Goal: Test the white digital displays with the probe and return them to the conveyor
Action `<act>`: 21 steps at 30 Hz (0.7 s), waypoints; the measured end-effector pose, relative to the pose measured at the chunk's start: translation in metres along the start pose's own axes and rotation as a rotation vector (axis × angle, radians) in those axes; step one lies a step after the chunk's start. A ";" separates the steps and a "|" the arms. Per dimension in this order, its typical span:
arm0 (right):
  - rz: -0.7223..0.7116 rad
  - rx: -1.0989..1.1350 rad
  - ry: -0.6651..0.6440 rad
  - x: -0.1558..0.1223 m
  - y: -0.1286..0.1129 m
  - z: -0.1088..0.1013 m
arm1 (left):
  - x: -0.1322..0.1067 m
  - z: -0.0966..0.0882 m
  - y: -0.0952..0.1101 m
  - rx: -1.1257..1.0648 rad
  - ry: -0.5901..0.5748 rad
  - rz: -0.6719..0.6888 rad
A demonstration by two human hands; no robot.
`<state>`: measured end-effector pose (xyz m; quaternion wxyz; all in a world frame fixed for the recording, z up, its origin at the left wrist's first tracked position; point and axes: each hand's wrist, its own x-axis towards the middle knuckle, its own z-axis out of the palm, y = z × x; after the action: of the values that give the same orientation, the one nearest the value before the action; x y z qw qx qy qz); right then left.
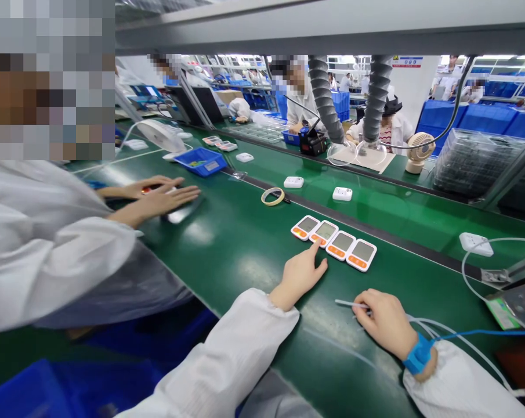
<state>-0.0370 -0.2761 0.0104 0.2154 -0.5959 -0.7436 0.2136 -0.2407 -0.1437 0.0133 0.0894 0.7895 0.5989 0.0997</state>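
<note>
Four white digital timers would be a count, so I see several small white devices with grey screens and orange buttons, side by side on the green bench. My left hand (300,273) has its index finger stretched onto the orange buttons of one device (325,231), second from the left; its thumb stands apart and it holds nothing. Another device (361,254) ends the row at the right. Nearer to me, my right hand (384,319) is closed around a thin pale tube (344,303), whose tip points left. A blue wrist strap (419,354) circles my right wrist.
At left, a co-worker's hands (162,197) are over a dark object. A blue tray (201,161) and a tape roll (272,196) lie farther back. White devices (342,194) sit beyond the dark strip. Pale cables (457,337) run at right.
</note>
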 end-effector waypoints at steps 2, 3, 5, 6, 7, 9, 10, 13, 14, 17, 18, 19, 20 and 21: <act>-0.002 0.003 0.003 0.000 0.001 0.001 | 0.001 -0.002 0.000 -0.006 -0.015 -0.003; -0.002 0.005 0.002 0.000 0.001 0.001 | 0.001 -0.003 0.000 -0.009 -0.023 -0.005; -0.002 0.009 0.001 -0.001 0.002 0.002 | 0.000 -0.003 0.001 -0.010 -0.028 -0.007; -0.004 0.009 0.004 -0.001 0.002 0.002 | -0.001 -0.003 0.001 -0.010 -0.025 -0.006; -0.007 0.010 0.007 -0.001 0.003 0.003 | -0.001 -0.003 0.002 -0.012 -0.021 -0.005; -0.015 0.011 0.013 -0.001 0.004 0.003 | -0.001 -0.001 0.002 -0.023 -0.015 -0.009; -0.017 0.010 0.016 -0.001 0.004 0.003 | 0.000 -0.001 0.002 -0.031 -0.014 -0.014; -0.017 0.012 0.014 0.000 0.004 0.003 | 0.006 -0.002 -0.007 -0.053 -0.003 -0.061; -0.016 0.013 0.012 0.000 0.004 0.003 | 0.009 -0.003 -0.012 -0.046 0.007 -0.093; -0.013 0.014 0.005 0.000 0.003 0.002 | 0.019 -0.008 -0.028 0.026 0.022 -0.184; -0.011 0.012 0.004 0.000 0.003 0.002 | 0.021 -0.010 -0.032 0.053 0.017 -0.194; -0.010 0.011 0.003 0.000 0.004 0.003 | 0.023 -0.011 -0.036 0.075 0.011 -0.193; -0.010 0.010 0.001 0.000 0.004 0.003 | 0.024 -0.011 -0.038 0.088 0.006 -0.183; -0.011 0.010 0.000 0.000 0.004 0.003 | 0.024 -0.011 -0.040 0.092 0.006 -0.171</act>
<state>-0.0356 -0.2753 0.0052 0.2193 -0.5907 -0.7459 0.2160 -0.2741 -0.1096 0.0149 0.0594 0.7386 0.6683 0.0664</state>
